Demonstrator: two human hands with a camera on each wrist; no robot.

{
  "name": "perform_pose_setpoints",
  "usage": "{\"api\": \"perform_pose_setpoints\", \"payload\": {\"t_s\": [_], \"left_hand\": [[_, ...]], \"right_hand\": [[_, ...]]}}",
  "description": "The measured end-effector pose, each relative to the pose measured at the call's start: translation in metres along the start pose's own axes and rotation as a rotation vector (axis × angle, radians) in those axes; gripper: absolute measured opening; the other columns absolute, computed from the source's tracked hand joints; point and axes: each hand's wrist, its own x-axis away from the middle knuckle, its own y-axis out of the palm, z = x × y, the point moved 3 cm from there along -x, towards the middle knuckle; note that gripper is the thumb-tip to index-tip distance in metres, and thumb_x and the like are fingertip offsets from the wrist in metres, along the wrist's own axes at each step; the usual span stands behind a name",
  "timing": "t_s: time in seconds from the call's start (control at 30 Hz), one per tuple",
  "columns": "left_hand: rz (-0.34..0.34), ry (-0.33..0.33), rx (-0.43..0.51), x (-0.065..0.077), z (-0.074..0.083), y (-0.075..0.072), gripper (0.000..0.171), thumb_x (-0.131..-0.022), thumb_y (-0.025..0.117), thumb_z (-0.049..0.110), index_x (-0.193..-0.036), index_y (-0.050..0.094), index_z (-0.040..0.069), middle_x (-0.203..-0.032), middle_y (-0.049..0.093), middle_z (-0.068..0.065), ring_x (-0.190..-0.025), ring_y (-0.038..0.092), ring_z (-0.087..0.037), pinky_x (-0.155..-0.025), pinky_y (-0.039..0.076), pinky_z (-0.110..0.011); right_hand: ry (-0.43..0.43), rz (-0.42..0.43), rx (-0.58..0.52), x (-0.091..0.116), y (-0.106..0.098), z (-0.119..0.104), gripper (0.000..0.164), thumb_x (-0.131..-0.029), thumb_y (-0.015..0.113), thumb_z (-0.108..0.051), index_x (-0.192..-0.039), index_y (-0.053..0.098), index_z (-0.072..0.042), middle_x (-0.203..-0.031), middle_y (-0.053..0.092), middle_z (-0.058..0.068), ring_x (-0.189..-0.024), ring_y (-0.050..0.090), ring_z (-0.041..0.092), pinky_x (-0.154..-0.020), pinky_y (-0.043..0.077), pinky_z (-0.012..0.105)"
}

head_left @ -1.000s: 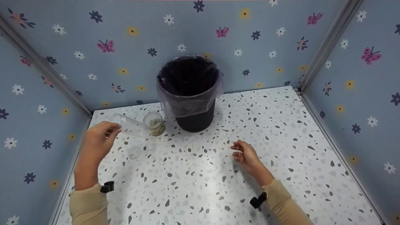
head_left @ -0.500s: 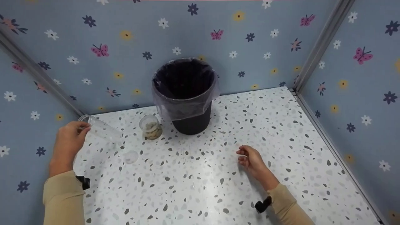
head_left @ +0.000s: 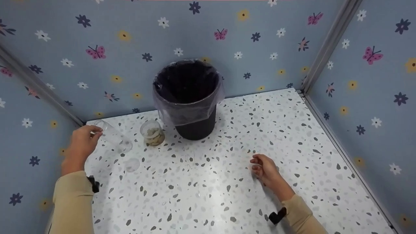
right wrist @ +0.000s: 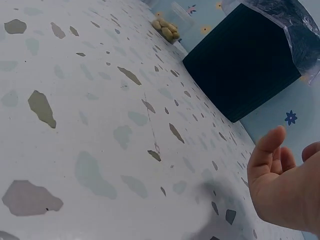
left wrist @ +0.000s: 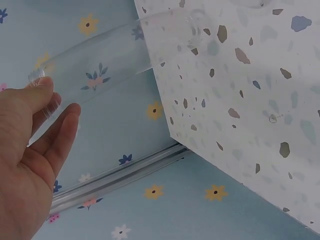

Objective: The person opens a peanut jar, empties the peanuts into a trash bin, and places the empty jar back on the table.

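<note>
My left hand (head_left: pixel 84 144) pinches the rim of a tall clear plastic jar (head_left: pixel 113 135) between thumb and fingers. The jar lies slanted, its far end toward the tabletop on the right; in the left wrist view its see-through wall (left wrist: pixel 105 60) shows nothing inside. Just right of it stands a small clear tub (head_left: pixel 152 132) partly filled with tan, nut-like pieces (right wrist: pixel 166 30). A round translucent lid (head_left: pixel 132 165) lies in front of them. My right hand (head_left: pixel 265 169) hovers low over the table with loosely curled fingers and holds nothing.
A black bin (head_left: pixel 196 126) with a translucent purple liner (head_left: pixel 185 113) stands at the back middle, against the flowered wall panel (head_left: pixel 182 35). Speckled white tabletop (head_left: pixel 208 195) spreads in front. Metal-framed side panels close off the left and right.
The tall jar went left with my left hand, away from the small tub, then came slightly back right. The head view has shifted a little; my right hand stays nearly where it was.
</note>
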Motion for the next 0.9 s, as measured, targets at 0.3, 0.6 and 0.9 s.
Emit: {"api": "perform_pose_setpoints", "payload": {"t_s": [0.3,0.6,0.9], "left_hand": [[-0.019,0.06,-0.035,-0.002,0.007,0.006,0.023,-0.098,0.057,0.004,-0.116,0.063,-0.008,-0.11,0.06,-0.03,-0.092,0.059,-0.044,-0.072,0.05,-0.056],[-0.03,0.072,-0.075,-0.002,0.012,0.011,0.026,-0.096,0.06,0.006,-0.12,0.063,-0.003,-0.117,0.06,-0.03,-0.099,0.057,-0.046,-0.08,0.046,-0.061],[0.04,0.088,-0.015,0.004,0.024,0.009,0.03,-0.093,0.066,0.01,-0.12,0.064,-0.002,-0.122,0.057,-0.029,-0.081,0.058,-0.041,-0.079,0.044,-0.059]], "right_hand": [[-0.032,-0.012,-0.006,-0.002,-0.005,-0.003,0.037,-0.103,0.045,-0.018,-0.127,0.044,0.01,-0.091,0.058,0.01,-0.067,0.055,0.015,-0.055,0.047,0.024],[-0.008,-0.019,-0.024,-0.003,-0.01,-0.004,0.037,-0.103,0.043,-0.018,-0.129,0.042,0.009,-0.091,0.057,0.009,-0.067,0.053,0.013,-0.054,0.044,0.022],[0.01,-0.006,-0.044,-0.003,-0.018,-0.007,0.035,-0.103,0.043,-0.017,-0.128,0.042,0.008,-0.091,0.056,0.01,-0.067,0.051,0.014,-0.055,0.043,0.024]]}}
